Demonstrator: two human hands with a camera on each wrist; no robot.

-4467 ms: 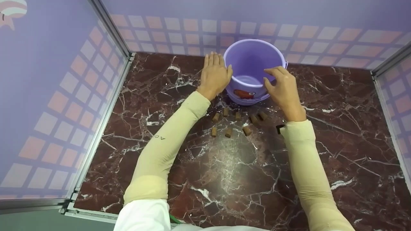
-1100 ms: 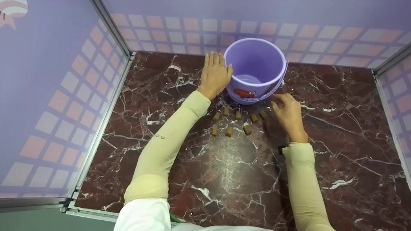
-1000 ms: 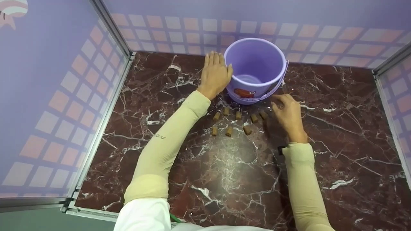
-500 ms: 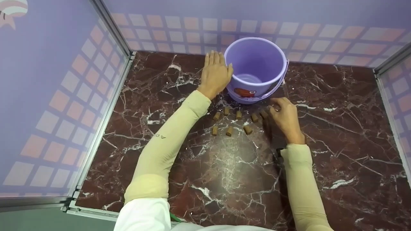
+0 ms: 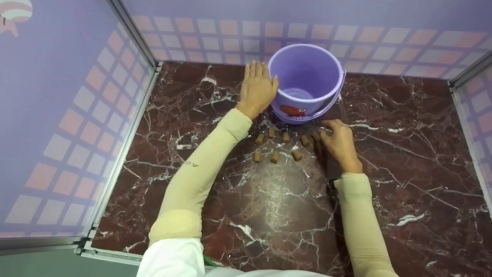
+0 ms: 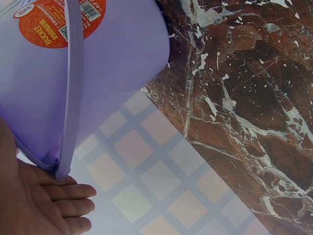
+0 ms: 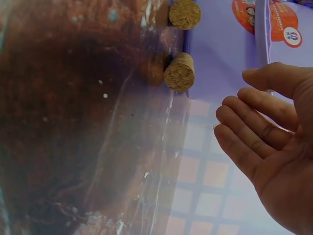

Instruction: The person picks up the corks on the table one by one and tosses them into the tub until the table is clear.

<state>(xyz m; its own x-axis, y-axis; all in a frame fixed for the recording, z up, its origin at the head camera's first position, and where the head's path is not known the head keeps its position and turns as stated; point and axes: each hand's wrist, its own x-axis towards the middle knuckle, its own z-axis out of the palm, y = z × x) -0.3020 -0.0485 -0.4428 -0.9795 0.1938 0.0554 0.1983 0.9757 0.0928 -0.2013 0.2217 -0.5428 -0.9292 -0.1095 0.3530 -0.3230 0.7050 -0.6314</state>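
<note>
A purple bucket (image 5: 296,105) stands upright at the back of the table, its handle (image 5: 333,104) hanging down at the front right. My left hand (image 5: 255,90) lies with straight fingers against the bucket's left rim, and in the left wrist view its fingers (image 6: 73,199) extend past the handle's hinge. Several small corks lie in front of the bucket. Just right of the rightmost cork (image 5: 315,136) is my right hand (image 5: 340,143), thumb and index finger apart. In the right wrist view its fingers (image 7: 254,125) are loosely bent with nothing between them, near a cork (image 7: 179,73).
The corks form two loose rows, with one cork (image 5: 257,156) at the front left and another (image 5: 296,155) at the front right. Dark red marble tabletop (image 5: 269,215) surrounds them. A tiled back panel (image 5: 215,34) rises close behind the bucket, and side panels bound the table.
My right hand has left the bucket's right rim, come down toward the front and then shifted slightly left to the rightmost cork. My left hand and the corks keep their places.
</note>
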